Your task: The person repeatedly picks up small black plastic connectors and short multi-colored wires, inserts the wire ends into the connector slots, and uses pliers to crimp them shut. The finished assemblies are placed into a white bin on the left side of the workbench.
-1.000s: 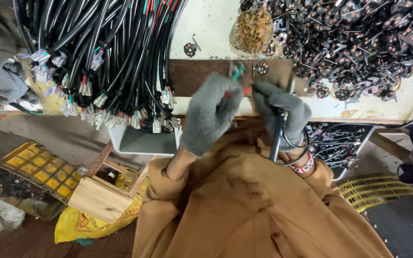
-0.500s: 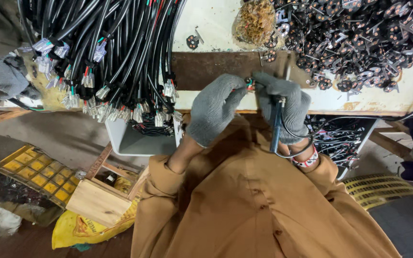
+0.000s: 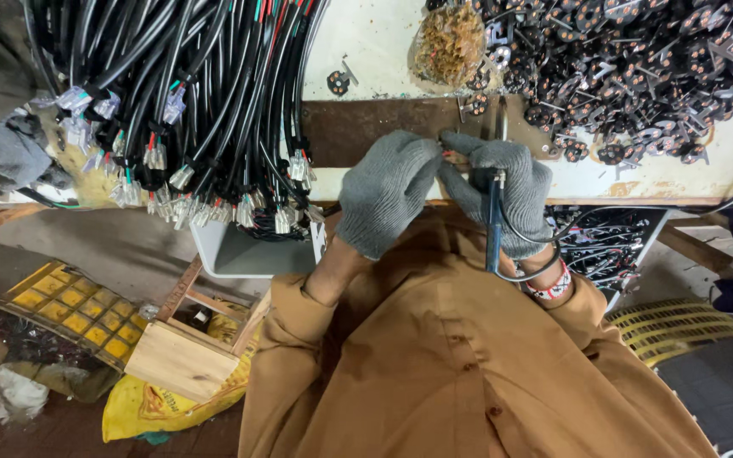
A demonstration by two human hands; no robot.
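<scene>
Tool (image 3: 494,222) stands upright in right hand (image 3: 506,199), tip up.

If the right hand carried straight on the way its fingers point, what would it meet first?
The right hand points up and left toward the left hand, fingertips almost together over a small part. It would likely meet the left hand's fingers first; past them lies the brown strip on the bench. Depth is unclear.

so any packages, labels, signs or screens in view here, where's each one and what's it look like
Yellow sack: floor, lower left, under the wooden crate; crumpled, faint print.
Clear bag: bench top, above the gloved hands; rounded, full of small brownish parts.
White crumpled bag: floor, far left.
No signs or screens.
</scene>
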